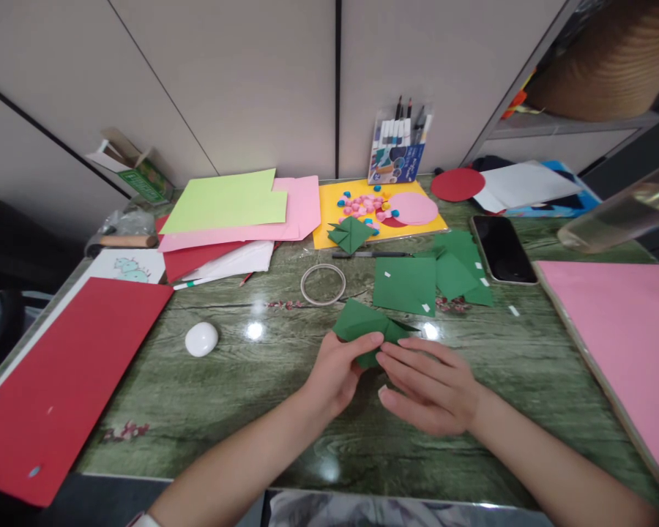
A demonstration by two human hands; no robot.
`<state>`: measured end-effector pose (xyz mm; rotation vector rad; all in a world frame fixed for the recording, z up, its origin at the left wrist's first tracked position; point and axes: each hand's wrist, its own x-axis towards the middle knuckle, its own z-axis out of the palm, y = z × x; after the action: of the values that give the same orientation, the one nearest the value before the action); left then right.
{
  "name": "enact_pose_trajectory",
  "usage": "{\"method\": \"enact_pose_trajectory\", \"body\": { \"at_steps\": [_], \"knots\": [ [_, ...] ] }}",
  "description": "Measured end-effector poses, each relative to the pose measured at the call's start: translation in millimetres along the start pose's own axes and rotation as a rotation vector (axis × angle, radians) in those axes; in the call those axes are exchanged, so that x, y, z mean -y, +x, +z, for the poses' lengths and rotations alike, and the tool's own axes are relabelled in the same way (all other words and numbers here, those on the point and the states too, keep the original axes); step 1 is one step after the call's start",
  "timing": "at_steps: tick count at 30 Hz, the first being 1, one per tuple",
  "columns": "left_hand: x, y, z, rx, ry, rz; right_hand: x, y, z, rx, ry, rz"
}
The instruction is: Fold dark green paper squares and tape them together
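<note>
My left hand (337,369) is closed on a folded piece of green paper (362,322), its thumb lying across the front. The paper is held above the table, and its lower part is partly hidden by my fingers. My right hand (431,384) reaches to the paper's right side with its fingers stretched out, the fingertips at the fold. The right thumb stands apart below and grips nothing. Just beyond the held piece lie flat green paper squares (405,284) and a folded green paper shape (351,234).
A roll of tape (323,285) and a white egg-shaped object (201,339) lie on the table. Phone (502,249), clear cup (620,212) and pink sheets (626,329) are right; red paper (77,373) is left. Behind are coloured sheets (225,201) and a marker pack (398,150).
</note>
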<state>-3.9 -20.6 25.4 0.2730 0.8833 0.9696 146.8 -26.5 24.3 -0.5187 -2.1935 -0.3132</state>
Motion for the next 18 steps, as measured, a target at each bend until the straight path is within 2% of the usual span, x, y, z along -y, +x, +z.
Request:
{"method": "enact_pose_trajectory", "body": {
  "at_steps": [6,10,12,14,18],
  "knots": [
    [1.7,-1.4,-0.8,0.018,0.031,0.012,2.0,0.8,0.7,0.018,-0.005,-0.009],
    [2.5,-0.5,-0.8,-0.022,0.007,-0.006,3.9,-0.9,0.7,0.029,-0.005,0.007],
    [2.5,0.3,-0.1,-0.056,-0.013,0.028,3.2,-4.6,0.6,0.034,-0.001,0.021],
    [2.3,1.1,0.8,-0.085,-0.029,0.091,1.4,-9.7,0.5,0.039,-0.009,0.069],
    [2.1,2.0,1.8,-0.097,-0.013,0.17,-2.7,-15.9,-0.2,0.041,-0.058,0.27]
  ]
}}
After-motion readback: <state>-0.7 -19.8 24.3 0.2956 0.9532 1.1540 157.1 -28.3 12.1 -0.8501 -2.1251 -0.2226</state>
